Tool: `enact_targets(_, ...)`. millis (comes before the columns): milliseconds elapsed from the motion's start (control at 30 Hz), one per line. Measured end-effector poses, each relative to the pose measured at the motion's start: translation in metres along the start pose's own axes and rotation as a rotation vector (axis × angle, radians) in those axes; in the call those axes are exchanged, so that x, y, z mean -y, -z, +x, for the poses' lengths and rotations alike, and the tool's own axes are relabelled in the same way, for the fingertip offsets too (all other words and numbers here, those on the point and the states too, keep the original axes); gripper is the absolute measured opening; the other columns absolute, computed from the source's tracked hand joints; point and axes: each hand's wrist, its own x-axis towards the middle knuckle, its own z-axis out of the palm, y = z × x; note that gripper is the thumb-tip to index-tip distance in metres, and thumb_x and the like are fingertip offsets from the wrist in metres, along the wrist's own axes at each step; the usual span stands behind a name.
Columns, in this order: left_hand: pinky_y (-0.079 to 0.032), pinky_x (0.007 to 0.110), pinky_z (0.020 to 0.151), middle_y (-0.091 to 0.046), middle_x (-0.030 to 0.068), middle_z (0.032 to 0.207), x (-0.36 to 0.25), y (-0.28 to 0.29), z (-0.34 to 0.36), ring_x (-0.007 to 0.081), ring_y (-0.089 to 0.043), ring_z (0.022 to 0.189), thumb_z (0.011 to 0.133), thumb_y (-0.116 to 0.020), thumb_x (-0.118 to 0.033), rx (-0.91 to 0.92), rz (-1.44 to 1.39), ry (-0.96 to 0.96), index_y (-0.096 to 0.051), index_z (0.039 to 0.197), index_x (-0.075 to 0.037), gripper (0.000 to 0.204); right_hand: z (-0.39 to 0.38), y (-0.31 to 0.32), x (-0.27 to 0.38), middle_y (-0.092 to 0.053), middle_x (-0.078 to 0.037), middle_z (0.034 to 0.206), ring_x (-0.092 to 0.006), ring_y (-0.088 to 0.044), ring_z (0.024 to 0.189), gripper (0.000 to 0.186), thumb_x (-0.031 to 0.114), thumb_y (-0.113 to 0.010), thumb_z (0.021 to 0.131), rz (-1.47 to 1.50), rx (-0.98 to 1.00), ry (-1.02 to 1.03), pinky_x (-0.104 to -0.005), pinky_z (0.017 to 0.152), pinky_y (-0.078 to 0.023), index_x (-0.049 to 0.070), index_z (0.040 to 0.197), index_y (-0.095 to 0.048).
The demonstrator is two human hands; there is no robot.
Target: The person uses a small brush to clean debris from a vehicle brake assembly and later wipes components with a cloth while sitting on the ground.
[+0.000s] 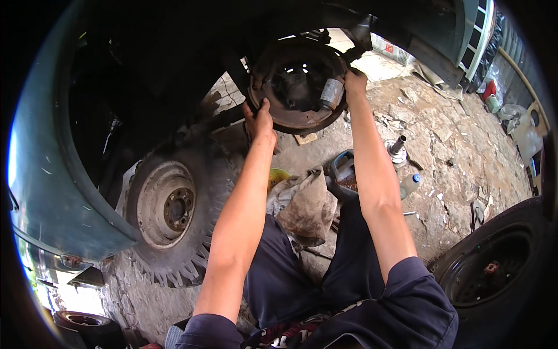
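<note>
Probably heavy, rigid, grimy-slick: the round metal drum (295, 90), up under the vehicle (52, 183). I'd take opposite rim edges. Left hand (262, 124) grip clamped on its lower-left rim, right hand (355, 85) likewise at the right edge, some fingers hidden from me. Tyred wheel (165, 205) stands nearby, leftward.

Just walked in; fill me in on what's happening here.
A person sits on the ground by a vehicle, both arms raised toward its dark underside. The left hand and right hand hold opposite sides of a round, rusty metal part. A silvery cylinder shows in front of it, near the right hand. A pale-rimmed wheel is at the left, and a crumpled cloth lies between the knees.
</note>
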Motion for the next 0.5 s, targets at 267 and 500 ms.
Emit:
enact_targets(267, -0.03, 0.041, 0.114, -0.032, 0.0132, 0.156, -0.001, 0.022, 0.008, 0.0261, -0.034, 0.141, 0.092, -0.068, -0.033, 0.044, 0.505, 0.034, -0.014, 0.157, -0.013, 0.086, -0.019, 0.0, 0.001, -0.07, -0.011, 0.086, -0.0181, -0.063, 0.074, 0.035, 0.026, -0.077, 0.085, 0.03, 0.012, -0.065, -0.0331, 0.066, -0.05, -0.007, 0.095, -0.071)
enact_targets(500, -0.034, 0.046, 0.112, -0.03, 0.0134, 0.158, 0.009, 0.036, 0.03, 0.029, -0.034, 0.142, 0.092, -0.065, -0.047, 0.084, 0.77, -0.134, -0.009, 0.157, -0.011, 0.094, -0.028, -0.007, 0.012, -0.068, -0.01, 0.087, -0.0198, -0.064, 0.071, 0.033, 0.026, -0.069, 0.091, 0.103, 0.113, -0.192, -0.0342, 0.064, -0.053, -0.006, 0.1, -0.066)
